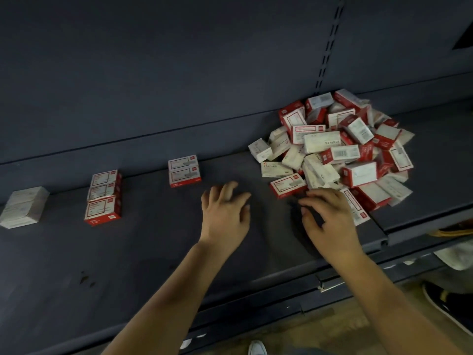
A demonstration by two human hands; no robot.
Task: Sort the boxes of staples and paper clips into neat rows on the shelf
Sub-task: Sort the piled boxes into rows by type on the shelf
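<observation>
Both hands empty, fingers spread: left hand (226,210) over bare shelf (143,252), right hand (330,219) at the heap of boxes (337,147); recommend lifting the nearest red box (288,185), then butting it squarely against the 2-box row (184,171).

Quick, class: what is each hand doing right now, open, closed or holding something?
Left hand: open, fingers spread over the shelf, holding nothing.
Right hand: open, fingers loosely curled beside the pile of boxes, holding nothing.
</observation>
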